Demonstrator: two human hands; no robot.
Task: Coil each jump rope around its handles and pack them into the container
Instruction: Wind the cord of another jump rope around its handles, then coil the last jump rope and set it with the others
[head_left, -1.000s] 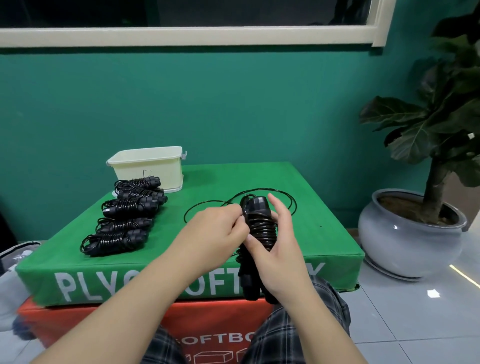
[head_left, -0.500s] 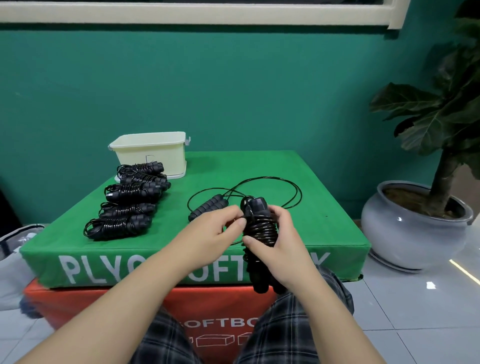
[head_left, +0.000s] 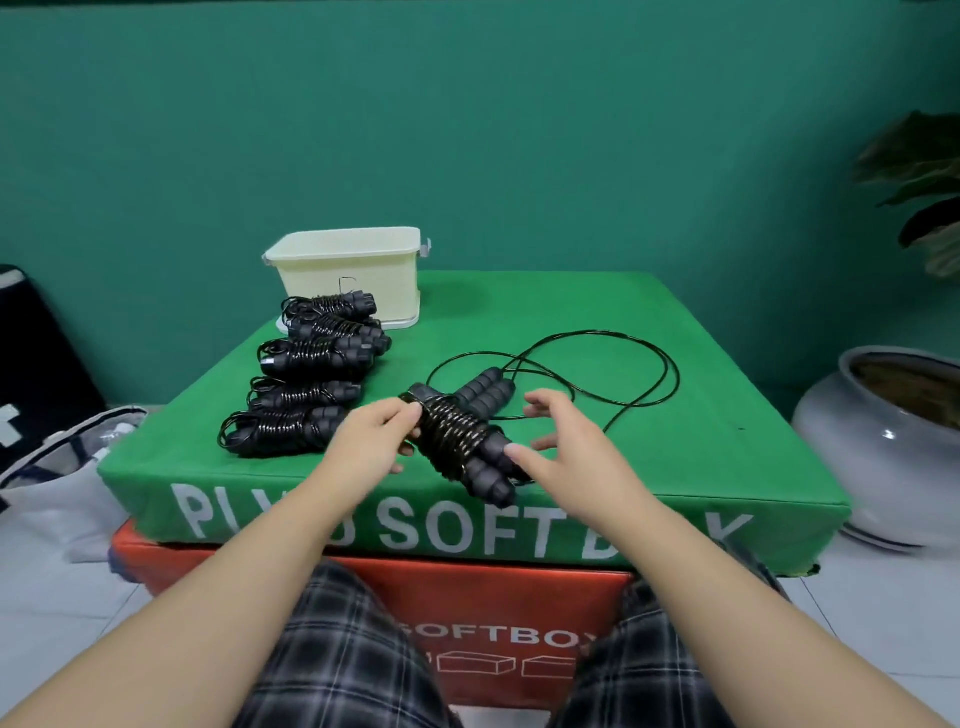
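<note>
coiled rope (head_left: 457, 441) now lowered onto box – left hand (head_left: 376, 444) pinching it, right hand (head_left: 563, 447) grip wide, black glossy coils

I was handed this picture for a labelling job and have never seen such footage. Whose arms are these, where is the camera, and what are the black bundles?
There is no machine here. A person wears a camera on the head, so you look forward and down along their own two bare arms. They sit before a green padded box stacked on a red one.

The black bundles are jump ropes. Five coiled ropes lie in a row on the left, each with its cord wound round its handles. Behind them stands a cream container, where they are to be packed.

The left hand pinches the just-coiled rope, which lies low over the green top. The right hand is open beside it. One uncoiled rope lies loose behind, its two handles together.
</note>
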